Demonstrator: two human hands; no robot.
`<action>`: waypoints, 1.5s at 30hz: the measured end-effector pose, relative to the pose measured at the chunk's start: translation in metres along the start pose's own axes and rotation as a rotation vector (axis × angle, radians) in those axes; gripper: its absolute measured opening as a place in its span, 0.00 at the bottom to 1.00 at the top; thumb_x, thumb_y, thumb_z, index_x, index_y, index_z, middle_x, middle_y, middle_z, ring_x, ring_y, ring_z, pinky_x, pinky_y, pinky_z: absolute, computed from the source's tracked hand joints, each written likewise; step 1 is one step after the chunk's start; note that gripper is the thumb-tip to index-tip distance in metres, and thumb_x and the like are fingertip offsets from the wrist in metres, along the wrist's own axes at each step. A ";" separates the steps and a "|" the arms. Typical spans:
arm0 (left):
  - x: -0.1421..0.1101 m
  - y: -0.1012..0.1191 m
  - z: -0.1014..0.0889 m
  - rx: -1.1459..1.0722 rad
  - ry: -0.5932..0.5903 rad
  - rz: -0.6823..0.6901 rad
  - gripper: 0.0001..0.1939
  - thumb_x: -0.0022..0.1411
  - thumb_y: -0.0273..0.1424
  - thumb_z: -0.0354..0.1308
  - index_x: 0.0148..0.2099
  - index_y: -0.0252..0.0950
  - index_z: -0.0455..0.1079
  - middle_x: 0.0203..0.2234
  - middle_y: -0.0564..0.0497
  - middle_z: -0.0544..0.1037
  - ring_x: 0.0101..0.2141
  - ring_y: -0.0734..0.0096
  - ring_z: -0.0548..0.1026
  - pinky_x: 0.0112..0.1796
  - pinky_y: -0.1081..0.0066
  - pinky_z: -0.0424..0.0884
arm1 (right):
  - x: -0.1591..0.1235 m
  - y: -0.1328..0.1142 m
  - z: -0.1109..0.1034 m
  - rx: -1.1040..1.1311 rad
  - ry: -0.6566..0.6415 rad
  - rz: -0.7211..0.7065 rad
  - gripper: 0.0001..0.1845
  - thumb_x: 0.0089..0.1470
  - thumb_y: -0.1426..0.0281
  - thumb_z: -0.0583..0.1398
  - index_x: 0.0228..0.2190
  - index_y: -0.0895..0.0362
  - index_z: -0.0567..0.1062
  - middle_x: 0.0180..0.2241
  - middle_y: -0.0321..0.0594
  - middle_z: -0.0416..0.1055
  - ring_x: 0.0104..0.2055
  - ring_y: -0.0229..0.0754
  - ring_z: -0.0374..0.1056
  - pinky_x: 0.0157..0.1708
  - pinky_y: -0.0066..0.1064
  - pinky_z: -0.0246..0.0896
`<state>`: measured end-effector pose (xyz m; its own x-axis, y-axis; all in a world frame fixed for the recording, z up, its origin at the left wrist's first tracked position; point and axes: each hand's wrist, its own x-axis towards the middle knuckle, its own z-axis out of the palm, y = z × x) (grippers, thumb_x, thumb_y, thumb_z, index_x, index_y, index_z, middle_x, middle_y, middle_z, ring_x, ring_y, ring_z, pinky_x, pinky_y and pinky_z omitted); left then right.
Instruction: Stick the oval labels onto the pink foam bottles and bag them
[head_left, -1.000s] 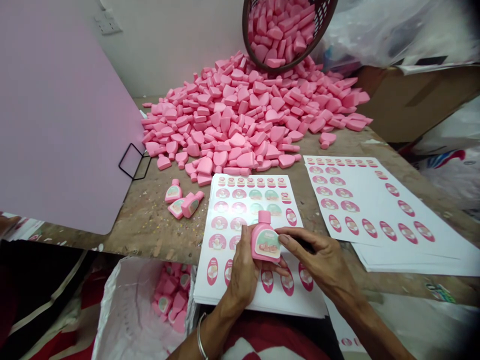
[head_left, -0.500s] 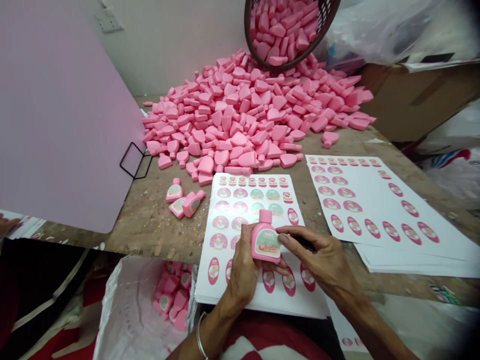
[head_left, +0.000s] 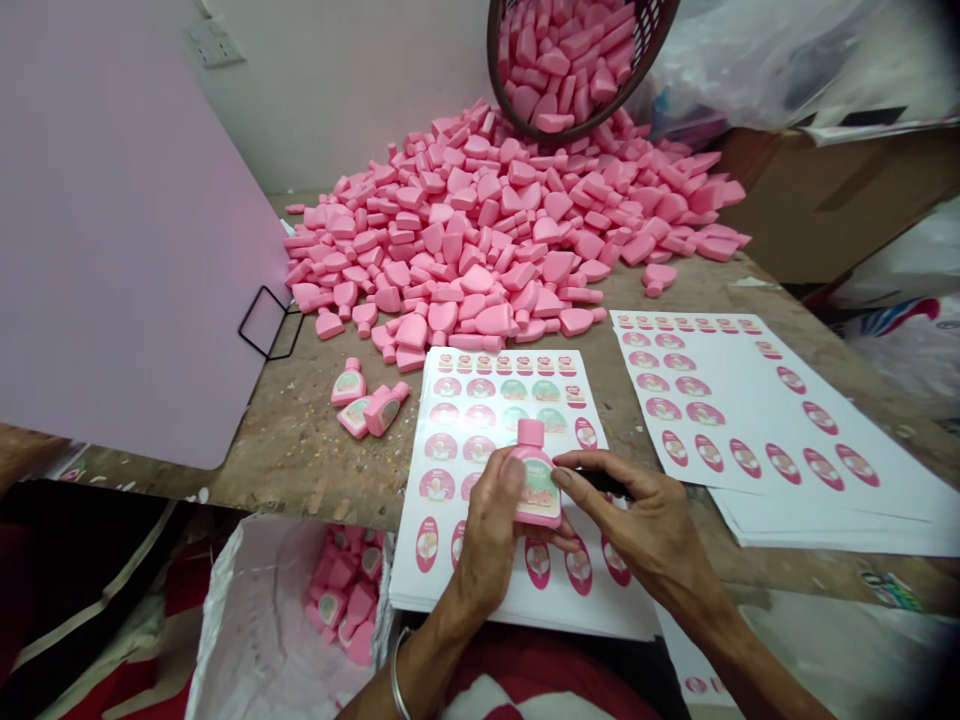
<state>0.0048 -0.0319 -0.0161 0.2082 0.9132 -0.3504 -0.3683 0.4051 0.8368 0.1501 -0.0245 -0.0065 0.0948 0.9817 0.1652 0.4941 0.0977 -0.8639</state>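
Observation:
My left hand (head_left: pixel 487 530) holds a small pink plastic bottle (head_left: pixel 537 474) upright, with the thumb pressed on its front and a label with a baby picture on it. Against the bottle's right side rest the fingertips of my right hand (head_left: pixel 645 520). A dark slim handle (head_left: pixel 600 484) is tucked in that hand; what it belongs to is hidden. Both hands hover over a sheet of pink oval stickers (head_left: pixel 480 420). Three labelled pink bottles (head_left: pixel 367 400) lie on the table to the left of the sheet.
A large heap of pink bottles (head_left: pixel 480 240) spills from a tilted brown basket (head_left: pixel 570 60). Another sticker sheet stack (head_left: pixel 735 420) lies to the right. A white sack (head_left: pixel 262 620) of labelled bottles stands below left. A lilac board (head_left: pixel 127 230) stands at left, and a co-worker's arm (head_left: pixel 19 455) shows beyond it.
My left thumb has moved onto the bottle's front and now covers part of the label. The bottle has turned slightly in my fingers.

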 end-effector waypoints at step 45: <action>-0.004 0.048 -0.041 0.438 -0.067 -0.001 0.16 0.61 0.43 0.56 0.41 0.34 0.69 0.27 0.50 0.76 0.25 0.70 0.76 0.26 0.75 0.71 | 0.064 -0.008 0.000 -0.086 -0.531 -0.240 0.11 0.58 0.61 0.55 0.38 0.55 0.71 0.34 0.37 0.74 0.34 0.38 0.69 0.36 0.30 0.63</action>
<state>-0.0507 -0.0139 0.0081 0.2720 0.9020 -0.3353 0.0474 0.3355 0.9409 0.1517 0.0377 0.0110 -0.4635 0.8832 0.0716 0.5182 0.3357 -0.7866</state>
